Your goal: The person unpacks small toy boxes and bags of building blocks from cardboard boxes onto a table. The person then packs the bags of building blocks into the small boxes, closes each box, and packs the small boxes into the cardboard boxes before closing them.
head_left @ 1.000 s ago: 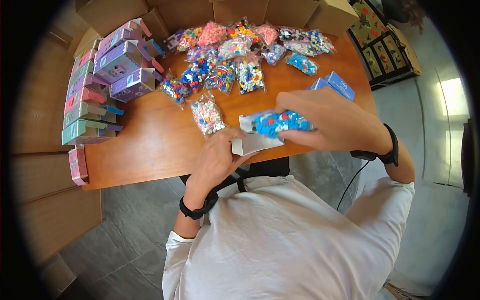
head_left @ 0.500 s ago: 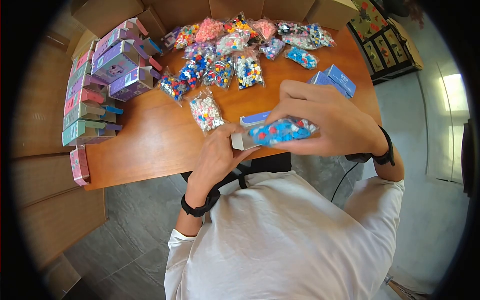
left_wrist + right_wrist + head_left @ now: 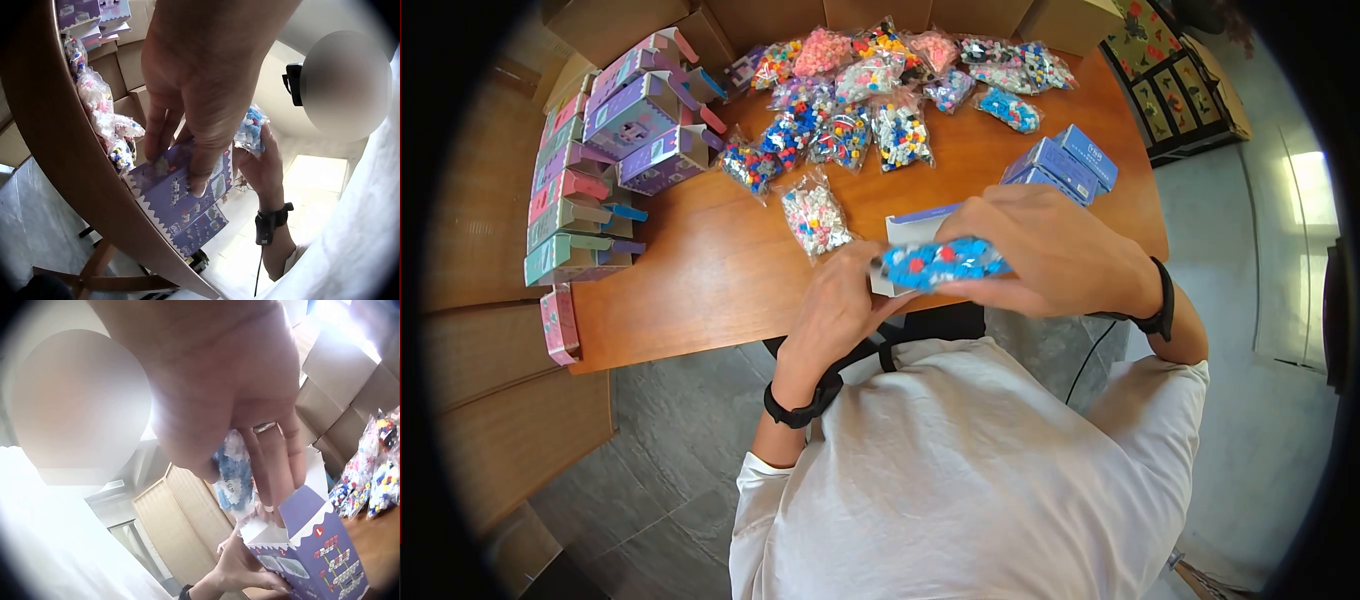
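Observation:
At the table's front edge, the left hand (image 3: 832, 305) grips a purple box (image 3: 181, 194) with white scalloped edges, its flaps standing open in the right wrist view. The right hand (image 3: 1060, 250) pinches a clear bag of blue, white and red pieces (image 3: 945, 264) between thumb and fingers, over the box's open end. From the right wrist view, the bag (image 3: 234, 478) hangs just above the opening of the box (image 3: 312, 556). How far the bag reaches inside cannot be told.
Many bags of coloured pieces (image 3: 900, 135) lie at the table's back; one white-and-pink bag (image 3: 815, 215) lies nearer. Opened boxes (image 3: 635, 118) are stacked at the left, blue boxes (image 3: 1055, 165) stand at the right. Cardboard cartons (image 3: 880, 12) line the back.
The right hand has carried the blue bag slightly left, closer to the left hand and the box opening. The left hand keeps its grip on the box.

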Action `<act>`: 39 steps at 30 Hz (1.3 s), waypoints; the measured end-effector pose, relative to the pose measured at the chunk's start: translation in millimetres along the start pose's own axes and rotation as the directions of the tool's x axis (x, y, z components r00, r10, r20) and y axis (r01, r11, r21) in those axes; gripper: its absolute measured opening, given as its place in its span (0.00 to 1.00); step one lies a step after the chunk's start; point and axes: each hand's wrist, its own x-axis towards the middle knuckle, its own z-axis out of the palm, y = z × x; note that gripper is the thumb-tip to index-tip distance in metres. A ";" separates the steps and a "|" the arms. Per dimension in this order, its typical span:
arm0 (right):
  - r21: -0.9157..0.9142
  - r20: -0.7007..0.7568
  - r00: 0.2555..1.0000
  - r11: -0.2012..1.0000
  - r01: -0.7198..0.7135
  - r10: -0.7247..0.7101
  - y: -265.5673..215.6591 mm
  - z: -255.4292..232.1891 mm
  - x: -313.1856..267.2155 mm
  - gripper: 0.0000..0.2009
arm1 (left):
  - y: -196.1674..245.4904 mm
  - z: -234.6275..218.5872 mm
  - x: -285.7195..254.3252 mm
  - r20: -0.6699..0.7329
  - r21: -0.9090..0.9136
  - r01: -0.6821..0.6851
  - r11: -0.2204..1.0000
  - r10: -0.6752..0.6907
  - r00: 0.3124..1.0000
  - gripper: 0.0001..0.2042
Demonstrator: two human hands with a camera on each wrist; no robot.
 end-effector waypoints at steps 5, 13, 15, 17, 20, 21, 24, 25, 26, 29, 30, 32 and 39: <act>-0.251 -0.003 0.999 0.967 0.035 -0.037 2.9 -7.9 -4.1 0.15 | 6.0 -3.9 5.1 0.016 0.060 -0.006 0.998 0.005 1.000 0.25; -0.177 -0.081 0.997 0.984 -0.018 0.004 11.7 0.8 -7.7 0.18 | 3.7 -2.3 5.1 0.016 0.036 -0.030 0.999 0.030 0.999 0.23; -0.086 -0.129 0.991 0.996 -0.033 0.022 9.4 2.4 -8.3 0.19 | -4.1 -2.3 1.2 0.074 0.154 -0.136 0.979 0.126 0.989 0.31; 0.038 -0.119 0.968 0.975 -0.218 0.221 5.0 0.9 -13.8 0.17 | 2.1 -3.2 1.0 0.073 0.092 -0.073 0.993 0.066 0.995 0.30; 0.004 -0.318 0.913 0.964 -0.267 0.255 6.5 22.0 -26.7 0.19 | -4.3 -0.3 1.6 -0.011 0.059 -0.177 0.982 0.178 0.984 0.30; 0.005 -0.311 0.916 0.964 -0.265 0.253 4.3 31.6 -28.9 0.19 | -8.7 1.9 0.6 -0.087 0.105 -0.340 0.935 0.349 0.933 0.31; 0.205 -0.503 0.786 0.933 -0.295 0.359 5.5 62.9 -31.8 0.28 | -16.7 8.7 -6.4 -0.085 -0.083 -0.205 0.975 0.198 0.976 0.32; 0.210 -0.499 0.786 0.931 -0.297 0.364 7.5 70.2 -31.2 0.28 | -14.9 7.6 -5.0 -0.082 -0.085 -0.199 0.976 0.192 0.978 0.32; 0.321 -0.506 0.755 0.904 -0.284 0.417 8.4 77.1 -29.9 0.28 | -12.0 4.8 -1.1 -0.056 -0.061 -0.233 0.971 0.230 0.972 0.30; 0.531 -0.532 0.688 0.827 -0.183 0.493 12.6 96.5 -26.7 0.30 | -7.5 1.4 2.5 -0.003 0.028 -0.304 0.952 0.305 0.952 0.27; 0.616 -0.556 0.655 0.783 -0.090 0.512 14.3 100.6 -25.8 0.31 | -6.9 1.0 2.8 0.016 0.096 -0.344 0.934 0.344 0.939 0.26; 0.620 -0.585 0.654 0.784 -0.022 0.480 16.8 104.9 -25.2 0.30 | -6.0 1.9 4.0 0.006 0.100 -0.344 0.934 0.345 0.939 0.25; 0.232 -0.677 0.726 0.971 0.052 0.123 34.0 113.0 -29.6 0.18 | -3.4 2.6 5.3 -0.041 -0.049 -0.249 0.967 0.247 0.968 0.20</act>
